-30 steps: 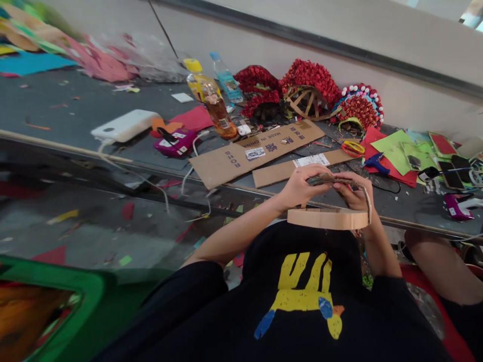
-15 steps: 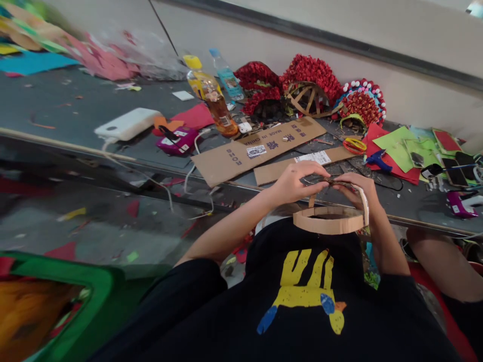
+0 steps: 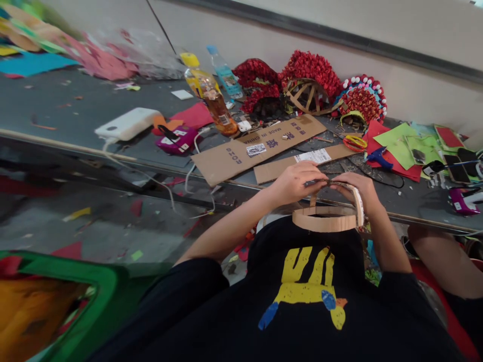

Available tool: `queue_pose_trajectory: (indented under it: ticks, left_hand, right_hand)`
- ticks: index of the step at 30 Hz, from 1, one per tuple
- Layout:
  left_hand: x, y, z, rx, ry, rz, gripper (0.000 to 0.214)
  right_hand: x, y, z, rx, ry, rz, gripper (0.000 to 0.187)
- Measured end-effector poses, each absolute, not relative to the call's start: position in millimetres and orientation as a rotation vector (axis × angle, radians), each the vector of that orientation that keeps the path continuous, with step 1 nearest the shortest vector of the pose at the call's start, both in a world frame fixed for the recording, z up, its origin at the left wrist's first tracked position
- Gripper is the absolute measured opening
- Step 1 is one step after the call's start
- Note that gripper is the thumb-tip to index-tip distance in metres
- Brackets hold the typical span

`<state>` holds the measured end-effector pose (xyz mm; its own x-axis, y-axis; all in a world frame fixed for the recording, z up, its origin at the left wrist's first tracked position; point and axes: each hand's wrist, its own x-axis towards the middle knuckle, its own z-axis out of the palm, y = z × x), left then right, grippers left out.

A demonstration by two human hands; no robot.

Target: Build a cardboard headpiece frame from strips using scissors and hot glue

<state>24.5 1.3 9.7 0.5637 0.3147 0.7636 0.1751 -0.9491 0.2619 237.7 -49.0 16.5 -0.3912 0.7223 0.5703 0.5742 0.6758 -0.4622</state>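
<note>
A cardboard headband frame (image 3: 324,222), a ring with a strip arching over it, is held up just off the table edge, close to my chest. My left hand (image 3: 296,183) pinches the top of the arch from the left. From the other side my right hand (image 3: 356,188) grips the same arch, its fingers curled over the strip. Both sets of fingertips nearly meet at the top, where the strip looks dark. Beyond my hands lie a printed cardboard piece (image 3: 260,148) and a narrower cardboard strip (image 3: 271,170) with a white label.
Red decorated headpieces (image 3: 311,75) stand against the wall beside a tea bottle (image 3: 211,100) and a water bottle (image 3: 225,73). A blue glue gun (image 3: 380,158) rests on coloured paper (image 3: 394,143). Leftward are a white power bank (image 3: 128,123) and a green-rimmed bin (image 3: 107,281). A person's leg (image 3: 441,261) shows at right.
The headband frame has tilted slightly, and its ring sits a little farther left and higher. My left fingers have closed in more on the top of the arch.
</note>
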Motion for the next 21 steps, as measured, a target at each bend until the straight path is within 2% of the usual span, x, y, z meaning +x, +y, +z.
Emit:
queue_pose_trajectory:
  ticks: [8, 14, 21]
  left_hand:
    - [24.2, 0.5, 6.7, 2.606, 0.375, 1.446, 0.013]
    - [26.0, 2.1, 2.6, 2.494, 0.444, 1.431, 0.013]
    - [24.2, 0.3, 7.6, 2.335, 0.506, 1.217, 0.030]
  right_hand:
    - [234.5, -48.7, 16.0, -1.029, -2.109, 0.234, 0.023]
    - [235.0, -47.7, 15.2, -1.016, -2.098, 0.197, 0.019]
    - [237.4, -44.6, 11.5, -0.893, -2.051, 0.123, 0.009]
